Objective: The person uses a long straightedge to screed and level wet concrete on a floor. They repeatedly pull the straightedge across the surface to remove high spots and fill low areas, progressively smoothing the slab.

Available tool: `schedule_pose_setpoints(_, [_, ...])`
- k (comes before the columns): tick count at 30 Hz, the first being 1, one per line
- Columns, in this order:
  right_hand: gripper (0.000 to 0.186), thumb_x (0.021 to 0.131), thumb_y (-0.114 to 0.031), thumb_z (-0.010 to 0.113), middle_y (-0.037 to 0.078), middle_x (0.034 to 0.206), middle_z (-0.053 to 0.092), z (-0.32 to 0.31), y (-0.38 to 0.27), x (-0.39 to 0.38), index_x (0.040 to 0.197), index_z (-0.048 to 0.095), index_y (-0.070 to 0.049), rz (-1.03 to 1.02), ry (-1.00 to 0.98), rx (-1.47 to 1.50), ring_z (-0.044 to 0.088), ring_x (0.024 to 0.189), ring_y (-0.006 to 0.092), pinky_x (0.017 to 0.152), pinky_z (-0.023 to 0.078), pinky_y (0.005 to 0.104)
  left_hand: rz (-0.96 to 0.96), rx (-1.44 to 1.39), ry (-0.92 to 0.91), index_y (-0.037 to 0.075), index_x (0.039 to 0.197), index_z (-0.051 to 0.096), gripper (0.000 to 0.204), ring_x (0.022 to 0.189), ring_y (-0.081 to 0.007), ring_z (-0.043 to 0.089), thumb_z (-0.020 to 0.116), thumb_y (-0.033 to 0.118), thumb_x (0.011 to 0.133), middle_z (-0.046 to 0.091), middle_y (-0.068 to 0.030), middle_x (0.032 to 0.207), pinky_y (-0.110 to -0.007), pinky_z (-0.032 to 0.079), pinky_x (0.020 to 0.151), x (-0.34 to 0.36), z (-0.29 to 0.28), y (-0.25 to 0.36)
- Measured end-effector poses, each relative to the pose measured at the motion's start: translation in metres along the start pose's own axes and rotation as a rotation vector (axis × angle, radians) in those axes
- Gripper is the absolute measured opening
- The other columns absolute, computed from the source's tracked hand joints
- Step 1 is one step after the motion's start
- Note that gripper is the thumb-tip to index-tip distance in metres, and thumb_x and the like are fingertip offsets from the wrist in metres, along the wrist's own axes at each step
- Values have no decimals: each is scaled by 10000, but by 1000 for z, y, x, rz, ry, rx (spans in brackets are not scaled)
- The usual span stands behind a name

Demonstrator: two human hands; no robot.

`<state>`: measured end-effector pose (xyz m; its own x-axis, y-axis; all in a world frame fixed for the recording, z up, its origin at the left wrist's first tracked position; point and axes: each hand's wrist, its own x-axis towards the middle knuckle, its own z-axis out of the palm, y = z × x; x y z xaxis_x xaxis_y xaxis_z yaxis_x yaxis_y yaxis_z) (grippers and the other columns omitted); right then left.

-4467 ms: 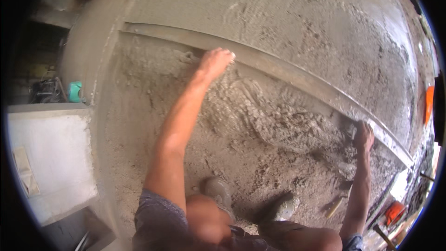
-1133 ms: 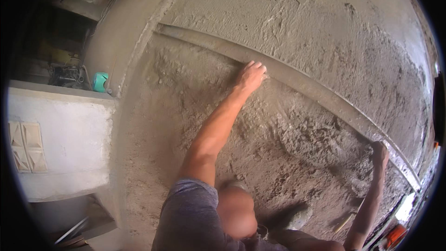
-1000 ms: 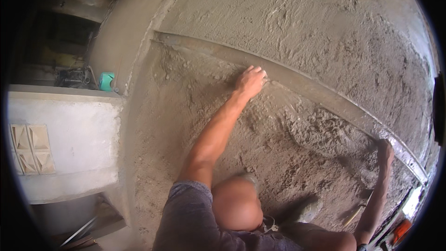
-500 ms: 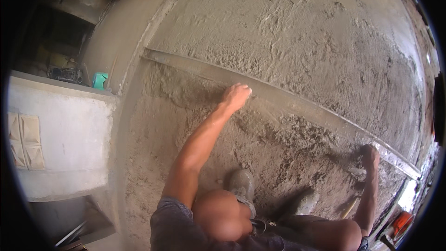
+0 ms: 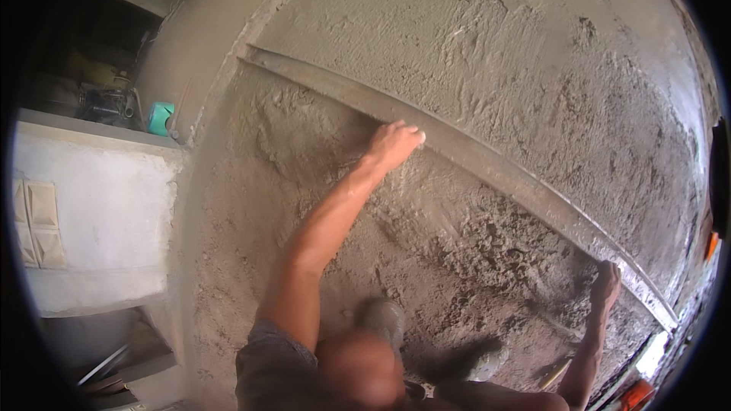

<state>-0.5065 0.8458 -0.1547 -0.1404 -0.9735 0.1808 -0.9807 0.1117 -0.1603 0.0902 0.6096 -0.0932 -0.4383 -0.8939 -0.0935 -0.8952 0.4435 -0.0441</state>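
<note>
A long straight metal screed bar [image 5: 487,164] lies slantwise across wet grey concrete [image 5: 533,68], its left end farther off than its right. My left hand [image 5: 396,141] grips the bar's near edge left of its middle, fingers curled and knuckles up. Closer to the right end, my right hand [image 5: 607,283] holds the same edge, with its fingertips mostly hidden. Beyond the bar the concrete is fairly flat but streaked and pitted. Loose, lumpy mortar [image 5: 502,247] lies on the near side, between and below my hands.
My mud-caked shoes [image 5: 383,320] stand in the rough mix. At left is a pale plastered counter wall [image 5: 99,213], with a teal object [image 5: 161,118] on its ledge. A stick-like handle [image 5: 554,374] and an orange object [image 5: 634,396] lie at lower right.
The bar slants more steeply in the picture, partly because the view has turned. Its left end has slid a little farther away along the side edge. Both hands have kept their hold.
</note>
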Motion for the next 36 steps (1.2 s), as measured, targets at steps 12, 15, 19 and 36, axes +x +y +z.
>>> schedule_pose_setpoints(12, [108, 924, -136, 601, 171, 857, 647, -25, 51, 49, 864, 650, -62, -48, -310, -57, 619, 905, 402, 749, 489, 493, -40, -182, -228, 92, 1057, 691, 150, 1248, -336, 585, 589, 137, 957, 656, -105, 1299, -456, 448, 1102, 21, -18, 12])
schedule_pose_setpoints(15, [69, 881, -80, 606, 160, 830, 639, -31, 24, 3, 817, 621, -59, -95, -257, 10, 604, 861, 405, 744, 479, 499, -118, -218, -136, 78, 1047, 689, 147, 1270, -328, 570, 577, 122, 962, 664, -103, 1269, -459, 450, 1095, -51, 15, 5])
schedule_pose_setpoints(19, [59, 799, -28, 595, 141, 840, 640, -41, -11, -44, 809, 630, -75, -62, -219, 68, 595, 856, 385, 787, 475, 474, -114, -149, -9, 78, 1030, 689, 139, 1210, -313, 600, 582, 96, 943, 680, -98, 1183, -442, 497, 1030, -110, 41, 2])
schedule_pose_setpoints(36, [98, 923, -66, 512, 168, 947, 630, 3, 33, 129, 909, 609, -61, 96, -112, -40, 605, 960, 402, 805, 480, 488, -18, -36, 226, 88, 1077, 676, 212, 1117, -296, 633, 515, 142, 950, 686, -63, 1213, -434, 528, 951, 118, 16, -9])
